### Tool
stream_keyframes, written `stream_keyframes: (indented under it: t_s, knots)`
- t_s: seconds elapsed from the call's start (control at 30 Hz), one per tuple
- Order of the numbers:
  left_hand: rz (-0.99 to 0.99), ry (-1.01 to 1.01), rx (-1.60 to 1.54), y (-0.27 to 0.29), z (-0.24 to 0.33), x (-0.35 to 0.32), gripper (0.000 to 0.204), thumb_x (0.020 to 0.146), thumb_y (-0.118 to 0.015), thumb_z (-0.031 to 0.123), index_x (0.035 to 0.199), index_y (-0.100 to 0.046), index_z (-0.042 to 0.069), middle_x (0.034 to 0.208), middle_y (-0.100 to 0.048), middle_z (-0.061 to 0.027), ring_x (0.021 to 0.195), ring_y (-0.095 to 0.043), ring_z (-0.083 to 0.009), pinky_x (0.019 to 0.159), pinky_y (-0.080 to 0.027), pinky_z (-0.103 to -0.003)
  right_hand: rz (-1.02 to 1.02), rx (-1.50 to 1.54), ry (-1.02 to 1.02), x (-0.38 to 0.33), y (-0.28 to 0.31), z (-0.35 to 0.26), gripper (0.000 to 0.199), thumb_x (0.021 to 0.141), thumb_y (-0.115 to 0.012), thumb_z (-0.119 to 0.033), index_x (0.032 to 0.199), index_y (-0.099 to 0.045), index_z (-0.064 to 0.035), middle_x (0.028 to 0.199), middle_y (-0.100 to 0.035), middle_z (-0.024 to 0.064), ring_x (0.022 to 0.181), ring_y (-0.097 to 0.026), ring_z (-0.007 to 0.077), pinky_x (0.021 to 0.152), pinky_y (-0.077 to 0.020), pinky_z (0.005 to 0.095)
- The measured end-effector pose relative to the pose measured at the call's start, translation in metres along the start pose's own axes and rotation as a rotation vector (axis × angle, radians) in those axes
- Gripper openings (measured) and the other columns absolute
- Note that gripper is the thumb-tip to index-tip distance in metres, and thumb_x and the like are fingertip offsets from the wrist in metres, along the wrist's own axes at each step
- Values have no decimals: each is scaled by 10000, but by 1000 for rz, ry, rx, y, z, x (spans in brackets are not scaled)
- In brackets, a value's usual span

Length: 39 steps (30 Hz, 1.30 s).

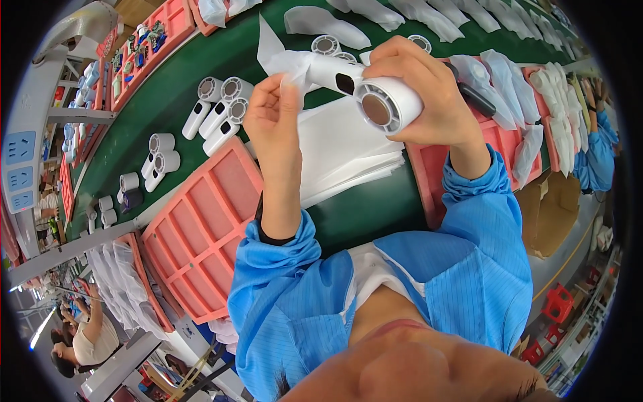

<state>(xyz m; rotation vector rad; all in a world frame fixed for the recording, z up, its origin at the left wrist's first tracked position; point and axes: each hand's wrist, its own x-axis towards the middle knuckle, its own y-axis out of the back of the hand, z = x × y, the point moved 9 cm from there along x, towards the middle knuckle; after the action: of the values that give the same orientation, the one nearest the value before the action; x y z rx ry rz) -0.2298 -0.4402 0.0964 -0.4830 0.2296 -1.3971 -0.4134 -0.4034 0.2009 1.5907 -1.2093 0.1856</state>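
A white handheld fan (390,106) with a round, vented head and a dark oval window on its handle is held up in front of me. My right hand (425,84) wraps round its head. With thumb and fingers closed, my left hand (273,117) pinches a thin white sleeve bag (293,63) at the far end of the handle. The bag seems to cover that end, and a loose flap sticks up. Below the fan lies a stack of flat white bags (345,157) on the green work surface (368,208).
Several bare fans (221,110) stand in groups on the green surface at left. An empty-celled pink tray (201,231) leans near my left arm. At right, another pink tray (425,177) carries bagged fans (502,84) and a dark one. More bagged fans (429,17) line the far side.
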Motion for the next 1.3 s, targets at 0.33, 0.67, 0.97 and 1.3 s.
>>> stream_keyframes:
  t_s: [0.33,0.67,0.97,1.3]
  knots:
    - [-39,-354,389,-20,30,-26,144,843,-686,10,984,-676,-18,890,-591,-35,748,-568,-90,605,-453,-230,119,107,95,-3,-64,20,773,576,-816,-35,1267,-469,-21,1127,-524,177,954,-573,303,772,-498,335]
    - [-189,-661,842,-73,31,-65,325,756,-746,18,1077,-693,33,1005,-570,-97,780,-569,-192,665,-460,-256,205,-50,-84,-9,-54,40,804,658,-720,-16,1384,-376,-39,1135,-478,171,1012,-539,368,752,-507,371]
    - [-270,-672,793,-67,62,-46,522,634,-755,-18,1131,-646,97,1226,-454,-159,1016,-547,-272,748,-497,-350,-103,807,-299,-12,-55,33,747,675,-672,-12,1374,-409,-19,1370,-410,171,1242,-449,322,992,-420,368]
    - [57,-374,178,-7,52,-23,455,638,-828,38,1044,-637,108,1279,-461,-141,1110,-510,-244,942,-392,-323,-166,211,-152,-21,-71,55,581,624,-726,-43,1173,-533,-31,1122,-599,169,949,-614,343,699,-523,354]
